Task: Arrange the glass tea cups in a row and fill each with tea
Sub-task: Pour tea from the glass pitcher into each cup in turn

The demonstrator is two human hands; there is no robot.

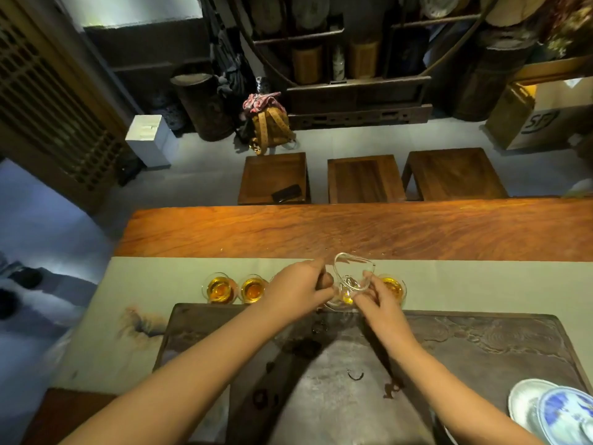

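Note:
Glass tea cups stand in a row on the pale table runner (154, 284). Two at the left (219, 289) (253, 289) and one at the right (393, 287) hold amber tea. Between my hands a clear glass pitcher (351, 274) is tipped steeply over another glass cup (341, 300), which shows a little yellow tea. My right hand (382, 305) grips the pitcher by its handle. My left hand (298, 284) has its fingers closed against that cup's left side, and it hides part of the row.
A dark carved tea tray (481, 342) with wet spots lies in front of me. A blue-and-white porcelain lid and saucer (552, 409) sit at its right corner. Beyond the long wooden table (288, 232) stand three wooden stools (365, 178).

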